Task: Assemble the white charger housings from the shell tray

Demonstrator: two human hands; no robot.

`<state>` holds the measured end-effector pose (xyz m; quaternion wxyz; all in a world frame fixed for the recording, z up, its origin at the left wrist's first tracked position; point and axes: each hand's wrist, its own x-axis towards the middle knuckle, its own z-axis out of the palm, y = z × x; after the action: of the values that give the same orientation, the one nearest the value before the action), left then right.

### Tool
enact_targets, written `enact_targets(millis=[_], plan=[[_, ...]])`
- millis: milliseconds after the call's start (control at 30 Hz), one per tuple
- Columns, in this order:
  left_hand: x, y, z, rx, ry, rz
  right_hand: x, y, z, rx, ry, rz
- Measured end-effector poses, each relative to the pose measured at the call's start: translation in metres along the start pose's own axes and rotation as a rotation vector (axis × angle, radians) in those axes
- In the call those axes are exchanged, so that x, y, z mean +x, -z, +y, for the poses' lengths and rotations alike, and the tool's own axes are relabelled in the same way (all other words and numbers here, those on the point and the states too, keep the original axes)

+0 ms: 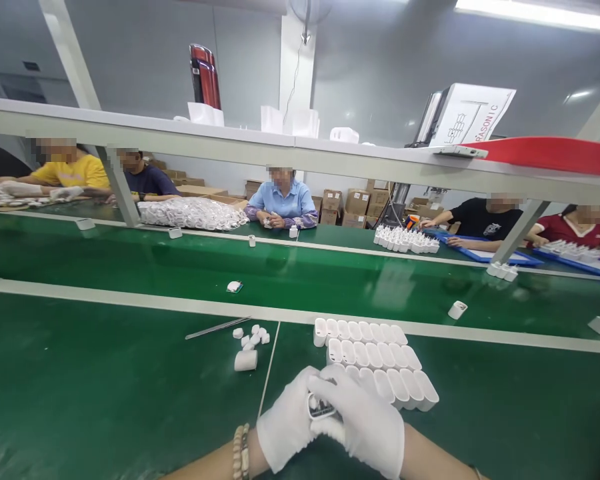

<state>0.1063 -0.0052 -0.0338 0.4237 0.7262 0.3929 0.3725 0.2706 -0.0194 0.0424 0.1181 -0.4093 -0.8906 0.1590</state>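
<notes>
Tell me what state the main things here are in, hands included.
Held casing, open, dark parts showing inside
Left hand, gloved, closed on held casing
Right hand, gloved, closed on held casing
Rowed casings, three rows, open ends up
Lone casing, on its side
Small pieces, loosely clustered
Strip, lying flat
Ceiling light, lit

One left hand point(286, 419) and one right hand point(373, 420) are holding one shell point(321, 408). Three rows of shells point(361, 357), one tool point(215, 329), one larger piece point(245, 361) and at least six small pieces point(255, 329) are resting nearby. Five co-workers point(283, 199) are working opposite, one red flask point(209, 79) standing above.
</notes>
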Motion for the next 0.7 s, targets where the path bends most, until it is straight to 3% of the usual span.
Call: enact_targets(millis=[133, 200, 300, 433, 700], plan=[[0.011, 0.008, -0.005, 0.164, -0.06, 0.084, -0.001, 0.005, 0.009, 0.118, -0.015, 0.095], [0.018, 0.014, -0.006, 0.309, -0.028, 0.117, 0.003, 0.022, 0.023, 0.102, -0.089, 0.158], [0.028, 0.02, -0.007, 0.562, 0.094, 0.064, 0.019, 0.057, 0.053, -0.003, -0.217, 0.241], [0.033, 0.024, -0.006, 0.598, 0.109, 0.008, 0.053, 0.087, 0.078, -0.125, -0.34, 0.286], [0.036, 0.024, -0.003, 0.564, 0.218, 0.093, 0.103, 0.093, 0.063, -0.297, -0.414, 0.294]])
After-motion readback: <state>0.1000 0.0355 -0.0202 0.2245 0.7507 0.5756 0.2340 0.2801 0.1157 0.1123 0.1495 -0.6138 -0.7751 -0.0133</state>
